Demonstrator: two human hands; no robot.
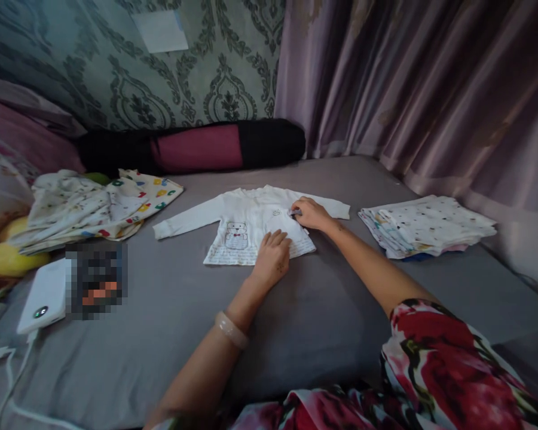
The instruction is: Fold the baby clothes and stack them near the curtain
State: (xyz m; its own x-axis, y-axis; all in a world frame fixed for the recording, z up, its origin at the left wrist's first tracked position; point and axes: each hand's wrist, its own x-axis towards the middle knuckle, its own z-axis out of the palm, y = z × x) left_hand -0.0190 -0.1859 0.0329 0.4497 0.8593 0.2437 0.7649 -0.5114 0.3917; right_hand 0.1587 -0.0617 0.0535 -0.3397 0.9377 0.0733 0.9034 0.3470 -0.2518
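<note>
A small white long-sleeved baby shirt [246, 209] lies spread on the grey sheet, its sleeves stretched out to both sides. A bear figure is printed on its left front, and rows of lettering run along the hem. My left hand [274, 257] rests on the lower middle of the shirt with fingers extended. At the right side of the shirt, below the sleeve, my right hand [310, 213] has its fingers pinched together on the cloth. A small greyish-purple bit shows at those fingertips; what it is I cannot make out.
To the right lies a stack of folded clothes [430, 224]. Loose patterned clothes [98, 206] are heaped at the left. Nearer are a white power bank [47, 295] with a cable and a blurred-out item [97, 279]. A black and maroon bolster [197, 146] lines the wall.
</note>
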